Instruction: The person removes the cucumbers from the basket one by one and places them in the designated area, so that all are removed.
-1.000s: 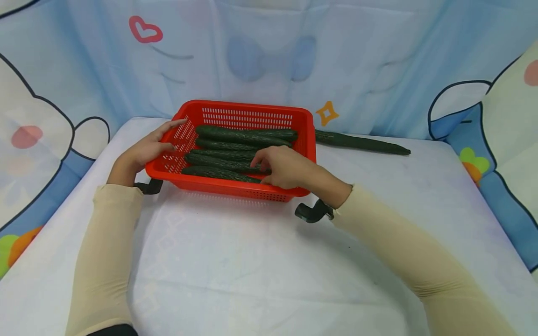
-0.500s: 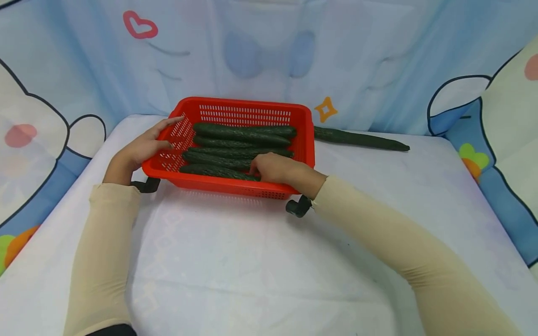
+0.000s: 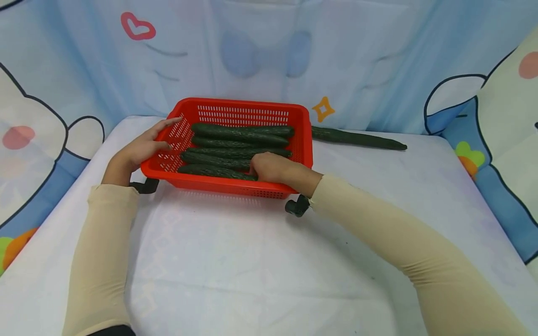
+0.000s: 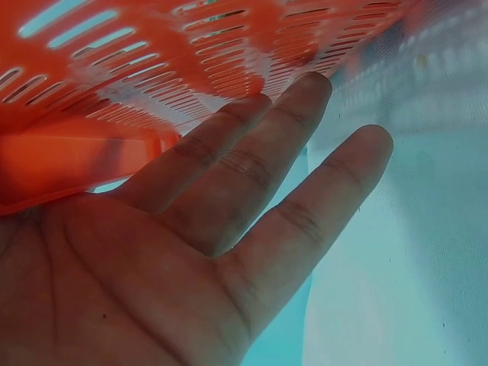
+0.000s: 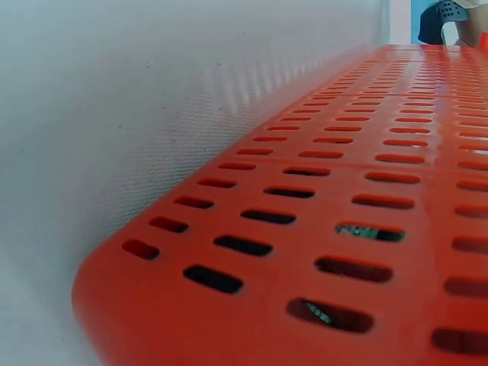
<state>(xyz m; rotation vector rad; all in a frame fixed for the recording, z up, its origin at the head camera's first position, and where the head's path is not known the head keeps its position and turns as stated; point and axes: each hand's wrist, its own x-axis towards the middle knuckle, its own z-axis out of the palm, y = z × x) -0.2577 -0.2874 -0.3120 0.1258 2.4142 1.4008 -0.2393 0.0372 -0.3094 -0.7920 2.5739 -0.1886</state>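
A red perforated plastic basket (image 3: 218, 183) holds several dark green cucumbers (image 3: 235, 133) lying lengthwise. At its left end my left hand (image 3: 138, 149) holds the rim, with the thumb and one finger over the edge. In the left wrist view, the other fingers (image 4: 221, 168) stretch out straight under the basket's slotted side. My right hand (image 3: 277, 168) reaches over the front rim and grips the right end of the front cucumber (image 3: 214, 171); its fingertips are hidden. The right wrist view shows only the basket's outer wall (image 5: 389, 181), not the hand.
One longer cucumber (image 3: 361, 140) lies on the white tablecloth (image 3: 235, 261) right of the basket. A printed blue curtain (image 3: 260, 51) hangs close behind. Black wrist cameras (image 3: 297, 206) sit under both wrists near the basket's front.
My right hand has moved left and down into the basket, its fingers closing round the front cucumber, then stayed there. The left hand keeps its place on the rim.
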